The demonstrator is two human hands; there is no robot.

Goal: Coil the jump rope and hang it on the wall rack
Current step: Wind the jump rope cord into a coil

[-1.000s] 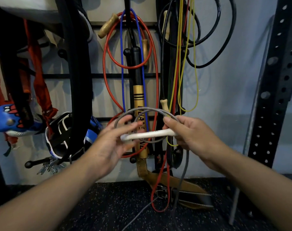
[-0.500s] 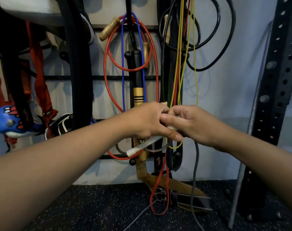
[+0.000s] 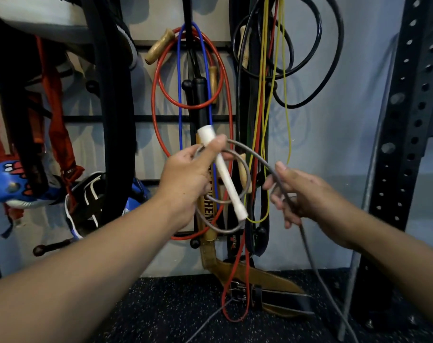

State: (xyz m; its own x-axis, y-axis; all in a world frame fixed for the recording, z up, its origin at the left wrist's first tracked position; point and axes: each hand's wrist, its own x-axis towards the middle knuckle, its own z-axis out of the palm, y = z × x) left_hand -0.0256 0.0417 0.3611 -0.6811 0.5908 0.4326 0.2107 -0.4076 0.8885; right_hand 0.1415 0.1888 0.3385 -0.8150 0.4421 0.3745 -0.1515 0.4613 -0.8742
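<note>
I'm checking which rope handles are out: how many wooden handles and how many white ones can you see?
Wooden handles: 4, all at the rack
White handle: 1, gripped in the left hand; its grey rope runs through the right hand
Total: 5

Both hands raised, left (image 3: 185, 179) fist closed, right (image 3: 302, 191) fingers (loosely) curled.

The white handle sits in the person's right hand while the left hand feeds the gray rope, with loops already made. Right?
Not quite: the hands are swapped. In the head view the left hand holds the white handle and loops, while the right hand feeds the gray rope.
</note>
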